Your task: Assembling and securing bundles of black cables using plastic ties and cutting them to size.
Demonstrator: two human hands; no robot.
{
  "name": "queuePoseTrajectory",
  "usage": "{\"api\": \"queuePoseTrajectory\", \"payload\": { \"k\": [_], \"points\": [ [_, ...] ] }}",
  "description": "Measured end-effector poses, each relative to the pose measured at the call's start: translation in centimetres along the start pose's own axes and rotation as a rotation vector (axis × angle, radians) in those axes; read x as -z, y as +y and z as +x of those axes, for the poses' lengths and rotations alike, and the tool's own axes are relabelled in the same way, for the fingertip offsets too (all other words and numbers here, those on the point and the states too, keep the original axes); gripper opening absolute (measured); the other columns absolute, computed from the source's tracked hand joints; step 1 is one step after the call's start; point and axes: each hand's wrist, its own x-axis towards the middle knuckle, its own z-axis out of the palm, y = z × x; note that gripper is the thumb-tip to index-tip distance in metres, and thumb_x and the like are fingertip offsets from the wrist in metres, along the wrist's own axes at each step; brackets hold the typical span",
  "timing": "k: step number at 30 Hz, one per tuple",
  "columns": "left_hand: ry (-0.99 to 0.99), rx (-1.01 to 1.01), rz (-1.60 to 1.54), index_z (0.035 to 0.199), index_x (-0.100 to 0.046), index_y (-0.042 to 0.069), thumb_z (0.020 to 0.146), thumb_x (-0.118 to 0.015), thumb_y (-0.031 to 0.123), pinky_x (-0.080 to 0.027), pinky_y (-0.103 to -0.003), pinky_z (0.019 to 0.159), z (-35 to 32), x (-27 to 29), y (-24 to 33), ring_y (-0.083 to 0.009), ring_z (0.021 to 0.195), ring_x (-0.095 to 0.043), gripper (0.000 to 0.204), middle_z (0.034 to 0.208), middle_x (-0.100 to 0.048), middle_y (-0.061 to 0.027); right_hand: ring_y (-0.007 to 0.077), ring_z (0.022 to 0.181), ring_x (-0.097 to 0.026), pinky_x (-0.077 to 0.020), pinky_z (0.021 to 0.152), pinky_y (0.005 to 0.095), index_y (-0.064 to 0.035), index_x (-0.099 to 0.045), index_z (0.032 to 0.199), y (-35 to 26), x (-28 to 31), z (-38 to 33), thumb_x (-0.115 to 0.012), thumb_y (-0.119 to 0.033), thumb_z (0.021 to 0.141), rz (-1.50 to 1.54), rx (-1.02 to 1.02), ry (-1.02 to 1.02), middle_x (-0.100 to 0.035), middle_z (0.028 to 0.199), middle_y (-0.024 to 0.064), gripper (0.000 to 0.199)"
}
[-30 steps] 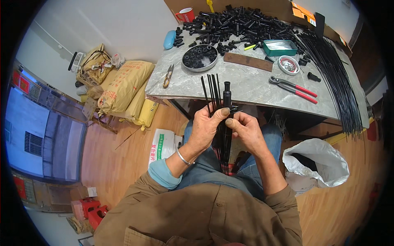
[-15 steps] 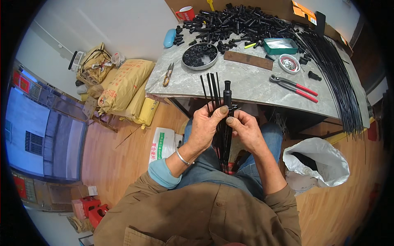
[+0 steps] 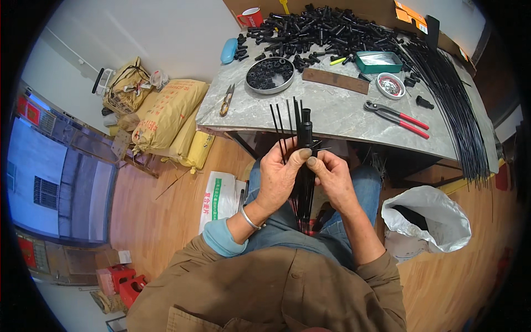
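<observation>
Two bare hands meeting at centre frame, just below the table edge. Left hand (image 3: pixel 279 180) closed around a bundle of thin black rods (image 3: pixel 303 188), thumb pressed to the front of it; silver bangle (image 3: pixel 250 217) on that wrist. Right hand (image 3: pixel 330 178) curled in from the other side, fingertips pinching the same bundle just beside the left thumb. Bundle held upright over the lap, lower ends hanging down between the blue-jeaned knees, a few loose rod tips fanning up past the table edge. Short black plastic cylinder (image 3: pixel 305 128) seated on the top of the bundle, above both hands.

Grey marbled tabletop (image 3: pixel 337 113) across the upper middle of the frame. Red-handled pliers (image 3: pixel 399 117) lying right of centre on it, small snips (image 3: pixel 227 100) near its left edge. Round metal tray of small black parts (image 3: pixel 270 74) beyond the snips, brown flat strip (image 3: pixel 335 81) and green metal tin (image 3: pixel 378 61) further right, small round dish (image 3: pixel 390 85) beside the tin. Large heap of black plastic fittings (image 3: pixel 321 27) along the top edge, red mug (image 3: pixel 251 16) at its left end. Long sheaf of black rods (image 3: pixel 453 94) down the right side of the table.

White plastic bag (image 3: pixel 423 218) on the wooden floor at lower right. Yellow-brown sacks (image 3: pixel 168 113) stacked at upper left.
</observation>
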Motion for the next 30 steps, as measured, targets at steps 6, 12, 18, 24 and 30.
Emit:
{"api": "queuePoseTrajectory", "payload": {
  "k": [6,12,18,24,30],
  "points": [
    [-0.099,0.056,0.083,0.102,-0.063,0.0,0.094,-0.062,0.023,-0.045,-0.022,0.074,0.5,0.6,0.3,-0.0064,0.082,-0.054,0.025,0.09,-0.063,0.0005,0.0017,0.061,-0.042,-0.0359,0.054,0.0181,-0.0086,-0.057,0.08,0.3,0.4,0.1,-0.064,-0.03,0.092,-0.051,-0.018,-0.058,-0.048,0.07,-0.0075,0.026],
    [-0.116,0.061,0.055,0.101,-0.063,0.0,0.095,-0.06,0.025,-0.044,-0.022,0.073,0.6,0.7,0.1,-0.006,0.081,-0.052,0.025,0.089,-0.062,0.0008,0.0024,0.062,-0.043,-0.0358,0.055,0.0187,-0.0084,-0.057,0.082,1.0,0.7,0.3,-0.063,-0.03,0.093,-0.025,-0.016,-0.074,-0.05,0.072,-0.0073,0.025],
    [-0.241,0.169,-0.027,0.113,-0.063,0.0,0.096,-0.057,0.024,-0.044,-0.025,0.086,1.2,2.1,-0.6,-0.0091,0.092,-0.057,0.03,0.101,-0.066,-0.0025,0.0019,0.062,-0.041,-0.0348,0.055,0.0185,-0.0102,-0.057,0.082,0.4,0.6,0.2,-0.064,-0.03,0.092,0.058,-0.102,-0.106,-0.048,0.072,-0.0083,0.024],
    [-0.326,0.316,-0.083,0.118,-0.061,-0.001,0.097,-0.056,0.024,-0.043,-0.028,0.09,1.9,3.4,-1.0,-0.0117,0.099,-0.057,0.033,0.109,-0.064,-0.0054,0.0017,0.062,-0.041,-0.0351,0.053,0.0187,-0.0117,-0.056,0.078,-1.0,0.9,0.1,-0.068,-0.03,0.089,0.099,-0.213,-0.122,-0.047,0.07,-0.0085,0.025],
    [-0.345,0.363,-0.141,0.119,-0.06,-0.001,0.097,-0.056,0.024,-0.044,-0.027,0.089,1.9,3.0,-0.7,-0.0108,0.098,-0.057,0.034,0.11,-0.064,-0.0049,0.0016,0.061,-0.043,-0.0363,0.052,0.0186,-0.0122,-0.056,0.076,-0.6,0.6,0.3,-0.07,-0.031,0.087,0.117,-0.21,-0.125,-0.049,0.07,-0.0083,0.026]
  ]
}}
